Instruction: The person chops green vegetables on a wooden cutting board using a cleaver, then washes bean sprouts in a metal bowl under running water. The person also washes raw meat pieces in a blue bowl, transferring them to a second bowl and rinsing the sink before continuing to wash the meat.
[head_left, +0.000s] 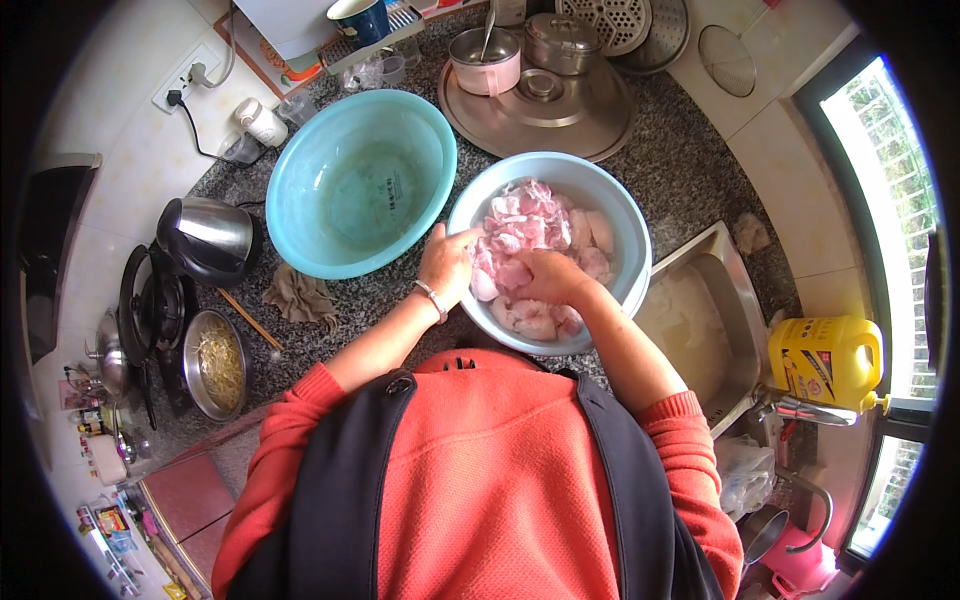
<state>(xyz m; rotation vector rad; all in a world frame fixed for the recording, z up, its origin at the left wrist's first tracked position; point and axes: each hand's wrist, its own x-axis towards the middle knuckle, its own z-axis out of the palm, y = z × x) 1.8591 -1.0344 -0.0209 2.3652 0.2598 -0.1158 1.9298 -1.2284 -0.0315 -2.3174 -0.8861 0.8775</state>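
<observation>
A light blue plastic basin (640, 232) stands on the granite counter, with pieces of raw pale pink meat (529, 217) in cloudy liquid. My right hand (551, 276) reaches into it, its fingers among the meat and partly hidden. Whether they grip a piece cannot be told. At the basin's left rim is my left hand (448, 262), thumb and fingers apart, some fingertips hidden against the rim and meat. A bracelet is on that wrist. Up and to the left, a turquoise basin (289, 225) holds a little clear liquid.
Right of the meat basin is a steel sink (720, 300) with cloudy water, beside a yellow jug (821, 360). A large steel lid (480, 124) carries a pink pot (487, 75). To the left lie a crumpled rag (300, 296), chopsticks (250, 319), an electric kettle (206, 240) and a steel bowl (244, 375).
</observation>
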